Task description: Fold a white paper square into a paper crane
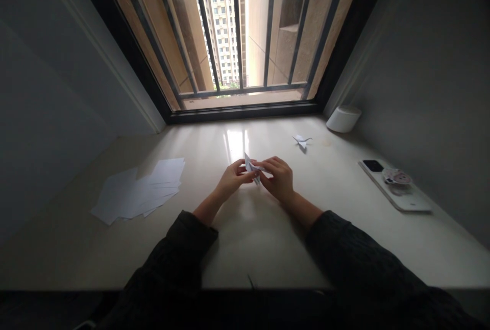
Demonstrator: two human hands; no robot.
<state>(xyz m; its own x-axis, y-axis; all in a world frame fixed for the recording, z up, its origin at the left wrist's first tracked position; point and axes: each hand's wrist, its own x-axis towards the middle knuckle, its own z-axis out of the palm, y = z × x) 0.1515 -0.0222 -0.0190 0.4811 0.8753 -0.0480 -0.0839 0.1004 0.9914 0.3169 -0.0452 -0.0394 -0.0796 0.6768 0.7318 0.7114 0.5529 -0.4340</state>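
Between my two hands, above the middle of the pale sill, is a white folded paper crane (250, 166) with thin pointed parts. My left hand (234, 175) pinches it from the left, thumb and fingers closed on the paper. From the right, my right hand (277, 175) grips another part of it between thumb and fingertips. One point of the paper sticks up and another hangs below the fingers; the rest is partly covered by them. A second paper crane (302, 142) rests on the sill, beyond my right hand.
Loose white paper sheets (133, 192) overlap on the left of the sill (245, 248). On the right lies a phone (394, 187) with a grip on its back. A white cylindrical object (343, 118) stands in the far right corner, near the barred window (245, 110).
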